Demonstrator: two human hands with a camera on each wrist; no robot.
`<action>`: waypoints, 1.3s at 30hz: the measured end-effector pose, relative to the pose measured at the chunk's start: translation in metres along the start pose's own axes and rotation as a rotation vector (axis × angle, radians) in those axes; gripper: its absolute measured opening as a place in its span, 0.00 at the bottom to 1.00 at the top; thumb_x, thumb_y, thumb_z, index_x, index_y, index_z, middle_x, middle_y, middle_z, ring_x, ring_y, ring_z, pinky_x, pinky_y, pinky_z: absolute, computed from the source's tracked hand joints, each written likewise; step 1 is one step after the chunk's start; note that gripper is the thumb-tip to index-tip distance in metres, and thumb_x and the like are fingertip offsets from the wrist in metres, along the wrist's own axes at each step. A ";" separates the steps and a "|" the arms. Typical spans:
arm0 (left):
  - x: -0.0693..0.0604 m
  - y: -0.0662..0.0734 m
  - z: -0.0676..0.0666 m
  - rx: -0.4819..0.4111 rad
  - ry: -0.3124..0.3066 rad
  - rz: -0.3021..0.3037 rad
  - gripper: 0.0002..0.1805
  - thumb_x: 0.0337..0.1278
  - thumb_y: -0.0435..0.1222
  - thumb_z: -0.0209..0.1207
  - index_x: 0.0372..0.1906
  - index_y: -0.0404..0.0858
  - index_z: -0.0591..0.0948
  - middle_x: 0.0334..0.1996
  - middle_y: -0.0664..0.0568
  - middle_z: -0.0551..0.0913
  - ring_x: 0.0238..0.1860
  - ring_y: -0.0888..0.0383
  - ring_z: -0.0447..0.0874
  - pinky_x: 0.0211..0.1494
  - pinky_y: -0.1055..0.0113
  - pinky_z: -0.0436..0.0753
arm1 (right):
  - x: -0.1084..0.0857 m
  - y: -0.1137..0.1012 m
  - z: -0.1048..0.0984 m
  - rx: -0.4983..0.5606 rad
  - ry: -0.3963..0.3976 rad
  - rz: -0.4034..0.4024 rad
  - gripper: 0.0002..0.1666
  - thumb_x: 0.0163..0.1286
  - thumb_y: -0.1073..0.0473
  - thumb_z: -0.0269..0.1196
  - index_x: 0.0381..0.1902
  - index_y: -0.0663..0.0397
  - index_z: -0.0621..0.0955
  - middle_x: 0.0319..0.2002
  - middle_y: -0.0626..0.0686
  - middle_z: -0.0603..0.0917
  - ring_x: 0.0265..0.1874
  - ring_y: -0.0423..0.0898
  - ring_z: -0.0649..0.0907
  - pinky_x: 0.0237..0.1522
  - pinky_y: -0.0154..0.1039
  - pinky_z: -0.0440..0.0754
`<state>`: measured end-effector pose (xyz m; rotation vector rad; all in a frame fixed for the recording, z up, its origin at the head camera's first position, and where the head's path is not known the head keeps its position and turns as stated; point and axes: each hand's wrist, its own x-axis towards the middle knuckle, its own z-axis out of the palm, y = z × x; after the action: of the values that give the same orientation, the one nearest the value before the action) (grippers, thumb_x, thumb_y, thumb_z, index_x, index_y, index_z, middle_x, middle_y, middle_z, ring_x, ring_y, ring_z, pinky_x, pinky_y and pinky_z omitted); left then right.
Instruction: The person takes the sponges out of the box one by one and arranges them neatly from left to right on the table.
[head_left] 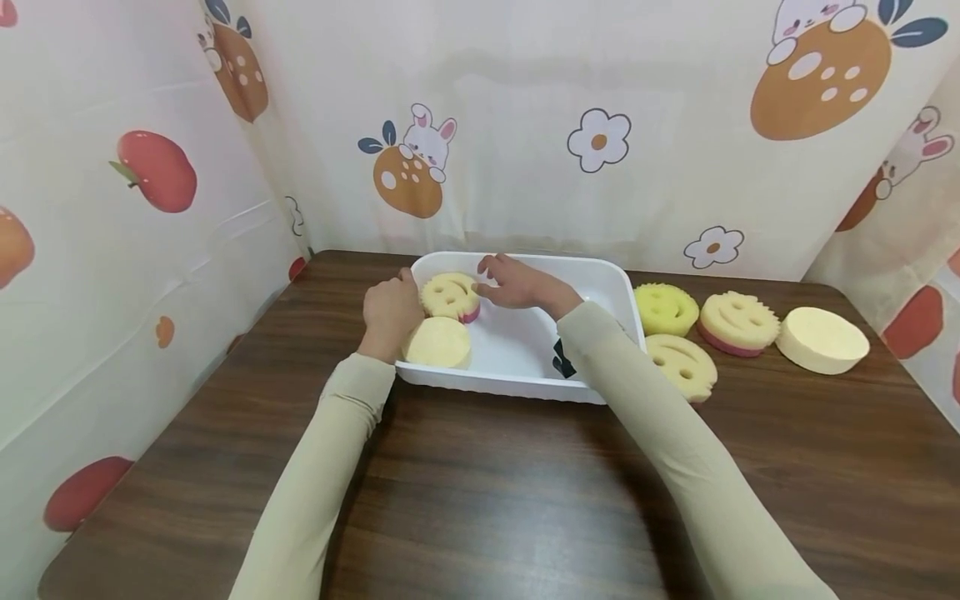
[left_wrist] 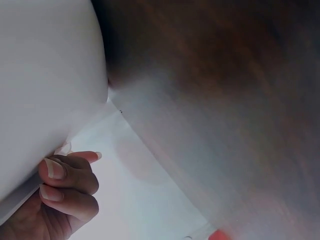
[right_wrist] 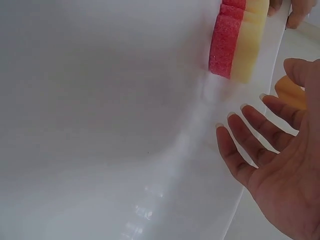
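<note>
Brown counter [head_left: 465,492] below: your left hand [head_left: 393,312] grips the tray [head_left: 517,346]; your right hand [head_left: 517,283], spread and empty, hovers beside its smiley sponge [head_left: 447,293], between them. A left-hand tug could jolt it.

The tray [head_left: 517,337] looks from where I stand like smooth, glossy plastic, the sponges [head_left: 444,288] in it like matt foam, and the tabletop [head_left: 480,500] like softly shining wood.

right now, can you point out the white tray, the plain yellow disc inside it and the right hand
White tray [head_left: 513,346]: head view, on its bare floor.
Plain yellow disc [head_left: 438,342]: head view, on its flat top.
Right hand [right_wrist: 287,172]: right wrist view, on the palm.
</note>
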<state>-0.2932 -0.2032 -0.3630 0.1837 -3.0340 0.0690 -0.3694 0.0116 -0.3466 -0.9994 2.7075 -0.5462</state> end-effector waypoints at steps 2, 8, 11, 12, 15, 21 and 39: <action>0.000 0.001 0.001 0.000 0.002 0.000 0.40 0.61 0.51 0.60 0.67 0.28 0.64 0.46 0.36 0.85 0.41 0.42 0.87 0.41 0.51 0.84 | 0.000 -0.001 0.001 0.002 -0.004 0.001 0.30 0.75 0.44 0.52 0.66 0.56 0.67 0.63 0.62 0.71 0.63 0.56 0.74 0.68 0.50 0.70; -0.002 0.002 0.001 0.001 0.001 0.005 0.39 0.61 0.50 0.59 0.68 0.28 0.64 0.45 0.36 0.85 0.40 0.42 0.87 0.40 0.52 0.84 | 0.000 -0.004 0.003 0.013 -0.010 0.018 0.31 0.75 0.44 0.53 0.67 0.56 0.65 0.64 0.62 0.71 0.64 0.56 0.73 0.69 0.50 0.70; -0.002 0.003 0.001 0.000 0.000 0.006 0.40 0.61 0.50 0.60 0.68 0.28 0.64 0.46 0.36 0.85 0.41 0.42 0.87 0.41 0.52 0.84 | 0.001 -0.005 0.004 0.022 -0.020 0.030 0.32 0.75 0.43 0.53 0.68 0.55 0.65 0.64 0.62 0.70 0.64 0.56 0.73 0.69 0.50 0.69; -0.002 0.003 0.001 0.002 0.001 0.006 0.39 0.61 0.50 0.60 0.68 0.28 0.64 0.45 0.36 0.85 0.41 0.42 0.87 0.41 0.52 0.84 | 0.002 -0.005 0.004 0.024 -0.024 0.033 0.33 0.75 0.43 0.53 0.68 0.55 0.64 0.64 0.62 0.70 0.63 0.56 0.73 0.69 0.51 0.69; -0.001 0.003 0.001 0.011 -0.002 0.006 0.40 0.62 0.50 0.59 0.69 0.27 0.63 0.45 0.36 0.85 0.40 0.43 0.87 0.41 0.52 0.84 | 0.004 -0.007 0.005 0.023 -0.032 0.036 0.33 0.74 0.42 0.53 0.69 0.55 0.64 0.64 0.62 0.70 0.63 0.55 0.73 0.69 0.50 0.70; 0.001 0.003 0.003 0.027 -0.003 0.006 0.40 0.64 0.50 0.57 0.71 0.28 0.62 0.43 0.37 0.86 0.39 0.45 0.87 0.40 0.53 0.84 | 0.007 -0.010 0.007 0.014 -0.031 0.021 0.34 0.74 0.43 0.52 0.69 0.56 0.63 0.65 0.63 0.69 0.65 0.56 0.73 0.70 0.50 0.69; 0.002 0.000 0.003 0.012 0.015 -0.001 0.36 0.62 0.48 0.58 0.66 0.27 0.65 0.41 0.37 0.86 0.38 0.44 0.87 0.39 0.53 0.84 | 0.016 -0.023 0.010 -0.002 -0.073 0.065 0.37 0.74 0.41 0.53 0.72 0.53 0.60 0.65 0.62 0.68 0.63 0.54 0.73 0.71 0.49 0.67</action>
<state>-0.2955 -0.2037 -0.3661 0.1856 -3.0195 0.0880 -0.3644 -0.0177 -0.3477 -0.9093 2.6657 -0.4857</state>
